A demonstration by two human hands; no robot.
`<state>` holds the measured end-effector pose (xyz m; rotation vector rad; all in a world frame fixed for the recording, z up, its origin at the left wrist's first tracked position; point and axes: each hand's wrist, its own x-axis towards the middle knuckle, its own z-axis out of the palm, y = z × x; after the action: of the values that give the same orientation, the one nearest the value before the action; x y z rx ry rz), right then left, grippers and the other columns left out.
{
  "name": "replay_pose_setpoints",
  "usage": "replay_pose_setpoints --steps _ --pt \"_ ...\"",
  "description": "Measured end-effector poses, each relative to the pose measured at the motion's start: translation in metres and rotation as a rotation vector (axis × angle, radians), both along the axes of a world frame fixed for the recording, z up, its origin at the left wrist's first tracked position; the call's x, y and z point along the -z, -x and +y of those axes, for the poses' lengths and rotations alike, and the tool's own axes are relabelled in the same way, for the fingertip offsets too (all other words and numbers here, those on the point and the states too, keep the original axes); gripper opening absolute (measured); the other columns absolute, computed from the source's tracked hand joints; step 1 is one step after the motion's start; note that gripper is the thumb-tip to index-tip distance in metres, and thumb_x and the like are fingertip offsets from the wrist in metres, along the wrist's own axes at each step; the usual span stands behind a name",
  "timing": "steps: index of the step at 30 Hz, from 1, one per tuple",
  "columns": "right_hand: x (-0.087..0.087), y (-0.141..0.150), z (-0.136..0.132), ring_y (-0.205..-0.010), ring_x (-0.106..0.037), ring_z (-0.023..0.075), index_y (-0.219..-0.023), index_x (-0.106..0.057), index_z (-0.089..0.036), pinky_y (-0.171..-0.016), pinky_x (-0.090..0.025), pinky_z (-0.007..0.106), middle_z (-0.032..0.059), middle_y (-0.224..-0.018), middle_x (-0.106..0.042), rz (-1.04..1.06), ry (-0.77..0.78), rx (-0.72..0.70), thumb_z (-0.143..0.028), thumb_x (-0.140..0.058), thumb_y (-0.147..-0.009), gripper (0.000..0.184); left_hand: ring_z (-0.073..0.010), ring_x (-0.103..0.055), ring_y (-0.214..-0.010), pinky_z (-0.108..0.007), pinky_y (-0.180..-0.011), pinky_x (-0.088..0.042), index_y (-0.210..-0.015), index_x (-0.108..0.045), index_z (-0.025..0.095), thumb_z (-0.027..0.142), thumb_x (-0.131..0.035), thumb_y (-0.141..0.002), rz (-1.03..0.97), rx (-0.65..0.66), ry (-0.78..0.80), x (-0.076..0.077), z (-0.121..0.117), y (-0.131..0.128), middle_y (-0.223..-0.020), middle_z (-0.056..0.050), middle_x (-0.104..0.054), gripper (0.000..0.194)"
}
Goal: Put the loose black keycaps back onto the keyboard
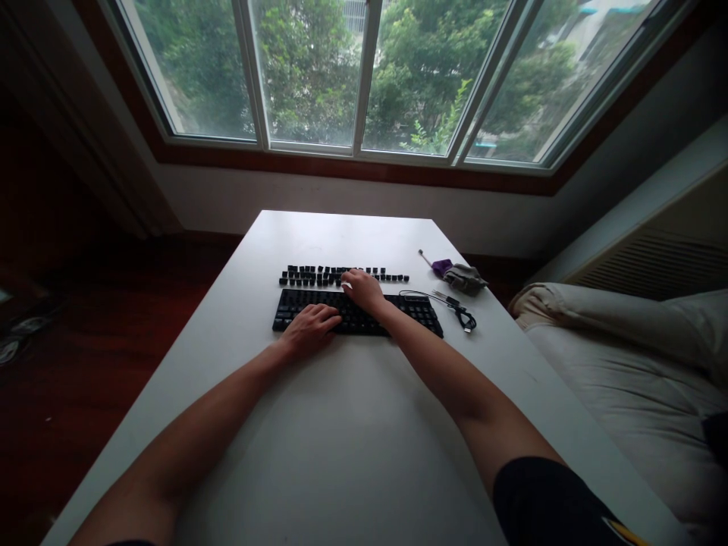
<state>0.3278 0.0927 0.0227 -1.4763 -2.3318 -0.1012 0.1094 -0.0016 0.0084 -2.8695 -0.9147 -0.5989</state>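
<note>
A black keyboard (372, 322) lies across the white table, with many keys in place. Beyond its far edge, loose black keycaps (307, 274) stand in two rows. My left hand (312, 324) lies flat on the left part of the keyboard, fingers stretched out and holding nothing. Reaching over the keyboard, my right hand (362, 290) has its thumb and fingers drawn together at the rows, on what looks like a keycap. The fingertips partly cover that keycap. The keyboard's coiled cable (465, 318) rests to the right.
Right of the rows lie a grey and purple cloth-like bundle (463, 278) and a thin stick with a dark tip (424, 258). The white table (341, 425) narrows toward a window. A beige sofa (603, 364) stands along the right side.
</note>
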Motion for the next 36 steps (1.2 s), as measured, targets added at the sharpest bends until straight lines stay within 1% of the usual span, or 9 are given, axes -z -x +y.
replay_pose_setpoints --steps 5,11,15,19,25,28,32,34,36 --pt "0.004 0.007 0.012 -0.102 -0.061 0.0244 -0.11 -0.067 -0.024 -0.08 -0.047 0.031 0.0096 -0.109 -0.068 -0.04 0.047 0.016 -0.028 -0.065 -0.092 0.018 -0.0261 -0.055 -0.116 -0.043 -0.098 -0.045 -0.125 -0.063 0.023 0.02 -0.055 -0.094 0.035 0.011 -0.009 0.0 0.001 0.0 -0.129 -0.01 -0.061 0.032" --pt "0.005 0.013 0.023 -0.096 -0.065 0.0225 -0.113 -0.066 -0.024 -0.08 -0.047 0.03 0.0092 -0.114 -0.069 -0.047 0.12 0.01 -0.028 -0.067 -0.091 0.022 -0.0254 -0.056 -0.113 -0.042 -0.095 -0.044 -0.119 -0.066 0.023 0.021 -0.053 -0.097 0.051 0.029 -0.042 0.001 0.004 0.001 -0.124 -0.009 -0.063 0.025" --pt "0.004 0.017 0.03 -0.099 -0.066 0.0231 -0.113 -0.066 -0.023 -0.083 -0.047 0.03 0.0092 -0.115 -0.07 -0.084 0.17 0.039 -0.027 -0.068 -0.09 0.023 -0.0239 -0.057 -0.109 -0.04 -0.091 -0.044 -0.118 -0.065 0.022 0.021 -0.052 -0.098 0.076 0.021 -0.045 -0.001 0.004 0.001 -0.122 -0.009 -0.064 0.025" --pt "0.004 0.019 0.03 -0.102 -0.065 0.0231 -0.111 -0.068 -0.023 -0.085 -0.047 0.03 0.0082 -0.114 -0.071 -0.079 0.19 0.066 -0.025 -0.066 -0.091 0.021 -0.0236 -0.057 -0.107 -0.04 -0.093 -0.044 -0.121 -0.064 0.022 0.023 -0.055 -0.096 0.079 0.018 -0.032 -0.003 0.003 0.002 -0.122 -0.008 -0.065 0.026" --pt "0.006 0.009 0.019 -0.097 -0.065 0.0206 -0.11 -0.069 -0.023 -0.085 -0.047 0.03 0.0066 -0.111 -0.072 0.119 0.096 0.086 -0.029 -0.063 -0.093 0.019 -0.0234 -0.058 -0.11 -0.039 -0.096 -0.044 -0.121 -0.065 0.022 0.025 -0.057 -0.096 0.034 0.042 -0.012 0.0 0.006 0.005 -0.124 -0.008 -0.065 0.026" --pt "0.007 -0.001 0.009 -0.089 -0.065 0.018 -0.104 -0.071 -0.021 -0.083 -0.048 0.029 0.0045 -0.102 -0.072 0.236 0.074 -0.005 -0.024 -0.066 -0.09 0.015 -0.0239 -0.057 -0.112 -0.04 -0.097 -0.044 -0.12 -0.065 0.022 0.026 -0.057 -0.096 0.019 0.034 -0.022 0.001 0.005 0.005 -0.125 -0.008 -0.065 0.026" --pt "0.01 -0.012 -0.01 -0.081 -0.065 0.0153 -0.102 -0.072 -0.02 -0.077 -0.048 0.026 0.0021 -0.093 -0.072 0.371 0.106 -0.152 -0.018 -0.067 -0.087 0.016 -0.0252 -0.057 -0.113 -0.042 -0.098 -0.044 -0.123 -0.065 0.022 0.025 -0.057 -0.095 0.013 0.02 -0.03 0.002 0.004 0.004 -0.127 -0.008 -0.064 0.029" --pt "0.01 -0.015 -0.021 -0.081 -0.065 0.0155 -0.101 -0.073 -0.02 -0.076 -0.049 0.026 0.0024 -0.092 -0.072 0.407 0.122 -0.188 -0.018 -0.068 -0.086 0.015 -0.0256 -0.057 -0.113 -0.043 -0.098 -0.044 -0.123 -0.065 0.023 0.025 -0.057 -0.094 0.01 0.012 -0.027 0.001 0.003 0.003 -0.127 -0.009 -0.064 0.03" --pt "0.01 -0.017 -0.029 -0.084 -0.065 0.0163 -0.099 -0.074 -0.02 -0.079 -0.049 0.028 0.003 -0.094 -0.073 0.429 0.144 -0.214 -0.018 -0.07 -0.086 0.014 -0.026 -0.057 -0.114 -0.043 -0.098 -0.044 -0.123 -0.065 0.023 0.025 -0.058 -0.094 0.004 0.006 -0.027 0.001 0.003 0.003 -0.127 -0.009 -0.064 0.03"
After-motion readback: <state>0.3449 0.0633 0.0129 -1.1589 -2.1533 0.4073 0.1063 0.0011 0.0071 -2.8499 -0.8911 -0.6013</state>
